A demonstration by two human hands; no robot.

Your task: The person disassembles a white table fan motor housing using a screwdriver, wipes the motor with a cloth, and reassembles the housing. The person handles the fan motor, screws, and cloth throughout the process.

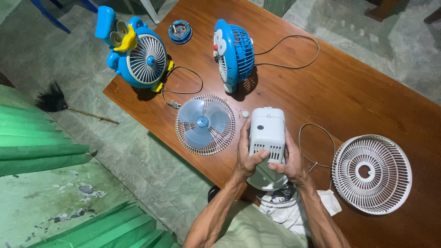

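Both hands close on the white fan body (267,133), which stands at the near edge of the worktop (349,92), just in front of the person. The left hand (245,156) wraps its left side with the thumb pressed across the vent slots; the right hand (290,160) clasps the right side, fingers curled behind. Each grip is pressed against the housing, not spread.

The fan looks well into being taken apart. Its front guard (372,173) lies flat on the worktop to the right, apart from the body, and the rear guard (205,125) lies to the left with the pale blue blade (202,121) resting in it. The body itself is stripped of both and sits on its round base (266,181). A small white knob (245,114) lies just beyond the body. The housing appears closed, though its far side is hidden, so I cannot be sure.

A grey cord (314,142) loops between body and front guard. A white cloth (294,209) lies under the base.

Farther off stand two whole blue fans: a duck-shaped one (135,50) and a round one (233,54). Between them a blue dish (180,31) holds small dark bits, too small to identify.
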